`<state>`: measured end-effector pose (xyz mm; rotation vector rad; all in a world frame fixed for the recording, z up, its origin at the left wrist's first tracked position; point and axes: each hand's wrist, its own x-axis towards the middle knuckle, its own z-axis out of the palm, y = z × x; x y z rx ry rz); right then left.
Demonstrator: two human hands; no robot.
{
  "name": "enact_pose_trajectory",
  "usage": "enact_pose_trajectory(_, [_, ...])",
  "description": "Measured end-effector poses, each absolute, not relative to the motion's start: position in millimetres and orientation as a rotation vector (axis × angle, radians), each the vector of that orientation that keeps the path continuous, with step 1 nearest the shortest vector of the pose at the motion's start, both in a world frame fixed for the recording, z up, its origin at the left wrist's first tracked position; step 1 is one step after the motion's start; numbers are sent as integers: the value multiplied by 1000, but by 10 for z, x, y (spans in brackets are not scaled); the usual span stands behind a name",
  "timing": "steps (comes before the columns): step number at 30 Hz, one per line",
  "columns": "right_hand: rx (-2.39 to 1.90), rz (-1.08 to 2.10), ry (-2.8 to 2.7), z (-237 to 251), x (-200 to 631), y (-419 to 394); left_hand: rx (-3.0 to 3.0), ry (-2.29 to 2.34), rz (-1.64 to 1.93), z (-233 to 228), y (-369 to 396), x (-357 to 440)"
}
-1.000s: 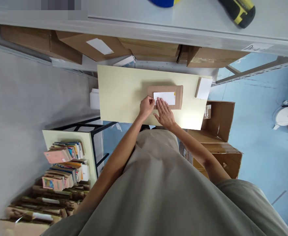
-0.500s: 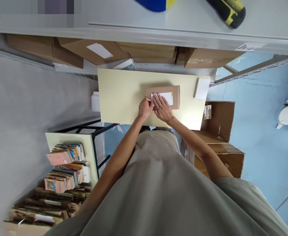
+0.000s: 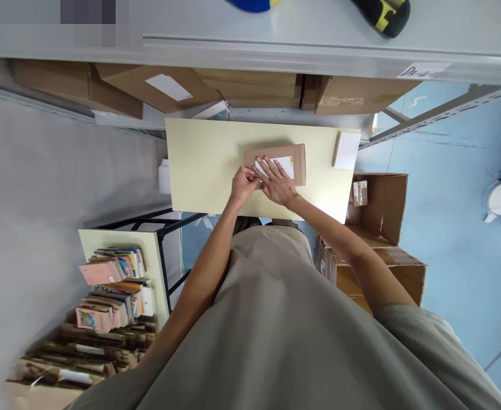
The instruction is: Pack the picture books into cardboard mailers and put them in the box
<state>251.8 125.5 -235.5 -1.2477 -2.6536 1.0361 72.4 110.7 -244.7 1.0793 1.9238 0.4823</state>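
While the right hand (image 3: 279, 185) lies flat on the white label (image 3: 285, 165) of the parcel (image 3: 296, 164) at upper centre, the left hand (image 3: 242, 185) is curled at its left edge, holding what I cannot tell; uneven pressing could crease the label; bare table (image 3: 203, 165) spreads left; stacked boxes (image 3: 376, 210) crowd the right.

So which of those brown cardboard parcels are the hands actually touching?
The flat parcel with the white label, alone on the pale table; the others sit on the shelf behind.
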Motion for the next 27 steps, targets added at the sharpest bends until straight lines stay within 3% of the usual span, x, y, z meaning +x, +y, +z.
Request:
enact_pose_trajectory(4, [-1283, 1053, -2643, -2337, 2818, 994, 1059, 1835, 547, -2438, 1082, 685])
enact_pose_trajectory(11, [-1909, 894, -2157, -2591, 3494, 513, 1108, 1903, 595, -2493, 906, 662])
enact_pose_trajectory(15, [-1969, 1117, -1750, -2927, 3657, 301, 969, 2048, 635, -2581, 646, 678])
enact_pose_trajectory(19, [-1819, 1363, -1388, -3082, 3532, 209, 806, 1786, 611, -2573, 467, 632])
enact_pose_trajectory(27, [-1749, 1132, -1119, -2455, 3324, 71, 954, 1641, 747, -2211, 350, 373])
